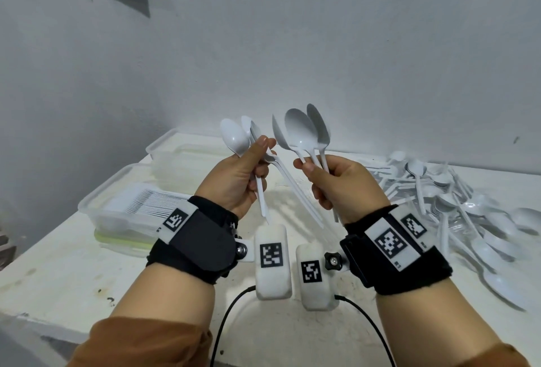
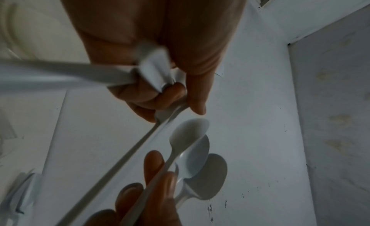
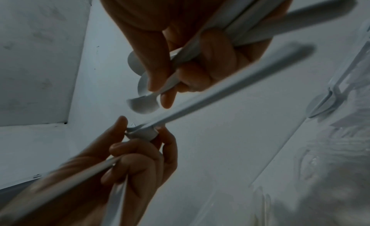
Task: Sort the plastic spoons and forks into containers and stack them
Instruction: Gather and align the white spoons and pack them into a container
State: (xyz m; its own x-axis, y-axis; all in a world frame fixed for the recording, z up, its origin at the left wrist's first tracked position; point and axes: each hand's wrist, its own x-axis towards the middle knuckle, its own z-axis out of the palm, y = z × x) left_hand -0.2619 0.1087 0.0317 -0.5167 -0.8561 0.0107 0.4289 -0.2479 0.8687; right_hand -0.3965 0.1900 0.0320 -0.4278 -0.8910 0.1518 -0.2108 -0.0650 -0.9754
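Both hands are raised over the white table (image 1: 73, 273), each gripping a small fan of smooth white plastic spoons by their thin flat handles, oval bowls up. The left hand (image 1: 238, 174) has its fingers curled round its bunch of spoons (image 1: 234, 136), thumb pressed along the necks. The right hand (image 1: 342, 183) is closed round three spoons (image 1: 301, 129). Two clear, round-cornered plastic containers (image 1: 117, 191) sit at the left; the near one holds a neat row of white cutlery. A loose, glossy pile of spoons (image 1: 456, 191) sprawls on the right.
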